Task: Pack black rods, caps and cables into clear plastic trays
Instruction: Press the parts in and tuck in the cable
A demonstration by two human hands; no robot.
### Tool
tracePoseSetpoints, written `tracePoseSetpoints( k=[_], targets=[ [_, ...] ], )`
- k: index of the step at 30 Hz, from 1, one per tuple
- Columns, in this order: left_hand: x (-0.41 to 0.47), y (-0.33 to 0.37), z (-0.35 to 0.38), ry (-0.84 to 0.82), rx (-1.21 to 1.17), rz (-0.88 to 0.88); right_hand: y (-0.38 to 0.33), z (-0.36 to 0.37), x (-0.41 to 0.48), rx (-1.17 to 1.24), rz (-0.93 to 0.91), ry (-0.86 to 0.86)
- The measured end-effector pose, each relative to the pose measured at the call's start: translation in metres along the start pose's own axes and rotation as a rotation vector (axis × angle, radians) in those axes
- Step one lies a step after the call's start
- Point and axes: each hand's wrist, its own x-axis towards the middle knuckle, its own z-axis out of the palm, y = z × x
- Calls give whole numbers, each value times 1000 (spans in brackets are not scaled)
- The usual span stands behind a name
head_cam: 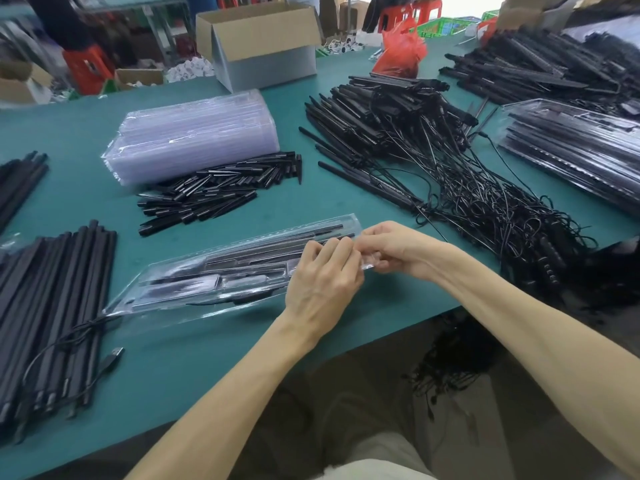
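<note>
1. Nearest, to the left of the clear tray (pixel 121 306), a bundle of black rods (pixel 59 306) lies on the green table (pixel 173 368). A USB cable (pixel 110 358) trails across the bundle.
2. The clear tray lies slantwise in front of the person, with black rods and other black parts seated in its slots.
3. At the tray's right end, the left hand (pixel 323 275) rests on top, its fingers curled close together over the edge.
4. The right hand (pixel 391 251) meets it from the right, pinching the clear plastic of the same end between thumb and fingers.
5. Just behind the tray lies a loose heap of black caps (pixel 221 192).
6. Behind the caps, farther from the tray, sits a wrapped stack of empty trays (pixel 194 136).
7. To the tray's right and behind it is a pile of rods with cables (pixel 381 123), and the tangled cables (pixel 502 209) spill toward the table's front edge.
8. Farther right of the tray, filled trays (pixel 571 150) are stacked.
9. Far behind the tray stand an open cardboard box (pixel 263 39) and a red plastic bag (pixel 401 53). Another heap of rods (pixel 536 71) lies to the right of these.
</note>
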Motion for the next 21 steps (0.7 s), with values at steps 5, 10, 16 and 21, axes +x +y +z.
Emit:
tracePoseSetpoints(
  k=[5, 10, 16, 21],
  targets=[
    [-6, 3, 4, -26, 11, -12, 10, 3, 0, -10, -9, 54],
    [-4, 6, 2, -146, 16, -122, 12, 5, -4, -31, -2, 79],
    [-3, 7, -1, -165, 5, -106, 9, 3, -8, -79, -4, 62],
    [-2, 7, -1, -139, 35, -44, 10, 7, -5, -40, -10, 102]
  ],
)
